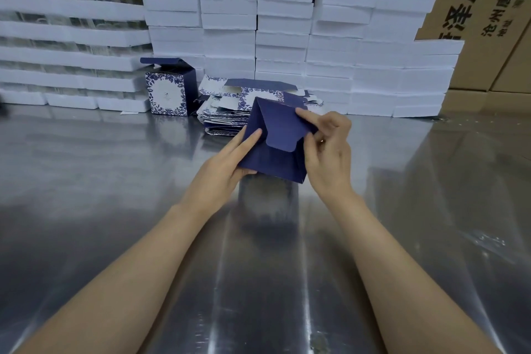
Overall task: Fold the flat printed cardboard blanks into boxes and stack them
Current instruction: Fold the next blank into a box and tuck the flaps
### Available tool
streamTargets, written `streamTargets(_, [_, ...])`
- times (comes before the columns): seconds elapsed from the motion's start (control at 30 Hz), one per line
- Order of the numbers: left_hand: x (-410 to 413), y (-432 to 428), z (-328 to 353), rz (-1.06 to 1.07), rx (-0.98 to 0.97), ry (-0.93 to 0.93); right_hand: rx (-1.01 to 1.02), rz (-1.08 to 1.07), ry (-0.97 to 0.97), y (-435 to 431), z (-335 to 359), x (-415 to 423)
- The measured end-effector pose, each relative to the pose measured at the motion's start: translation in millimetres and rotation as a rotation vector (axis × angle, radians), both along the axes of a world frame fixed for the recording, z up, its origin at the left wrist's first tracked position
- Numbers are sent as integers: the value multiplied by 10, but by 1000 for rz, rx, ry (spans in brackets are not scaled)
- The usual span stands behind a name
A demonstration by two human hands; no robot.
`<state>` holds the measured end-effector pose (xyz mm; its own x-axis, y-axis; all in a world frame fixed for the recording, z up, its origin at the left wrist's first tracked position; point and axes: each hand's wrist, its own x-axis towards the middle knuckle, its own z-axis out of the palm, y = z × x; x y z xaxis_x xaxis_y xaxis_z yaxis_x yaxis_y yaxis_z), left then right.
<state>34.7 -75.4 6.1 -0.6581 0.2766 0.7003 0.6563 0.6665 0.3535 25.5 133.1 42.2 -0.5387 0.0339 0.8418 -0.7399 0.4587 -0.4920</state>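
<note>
Navy box [273, 149], half-folded, is held between both hands; left hand [227, 164] grips its lower corner, right hand [327, 152] pinches its side; beyond them one finished box [171, 90] stands; many flat blanks [227, 116] lie unfolded

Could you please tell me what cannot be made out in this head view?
All in the head view:
- The held box: its print faces away; only plain blue flaps show.
- The pile of flat blanks: the held box covers part, so no count.
- The brown cartons: lettering cut by the top and right edges.
- The finished box: centre emblem too small to read.
</note>
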Motion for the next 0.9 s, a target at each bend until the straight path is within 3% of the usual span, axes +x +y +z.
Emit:
streamTargets(0.2, [18,17,12,49,-20,-23,79,-86,64,12,29,-15])
streamTargets(0.3, [61,39,38,117,-80,22,160,-22,-32,-1,-43,-59])
streamTargets(0.67, [169,125,130,142,-113,156,98,-246,-65,-48,-19,-58])
streamTargets(0.73, [157,96,128,140,-82,113,-5,-143,-49,-43,16,-26])
streamTargets(0.8, [150,67,138,120,-51,19,-266,-3,-69,-31,63,2])
streamTargets(0.9, [167,58,154,69,-54,-124,-602,81,-272,16,125,-16])
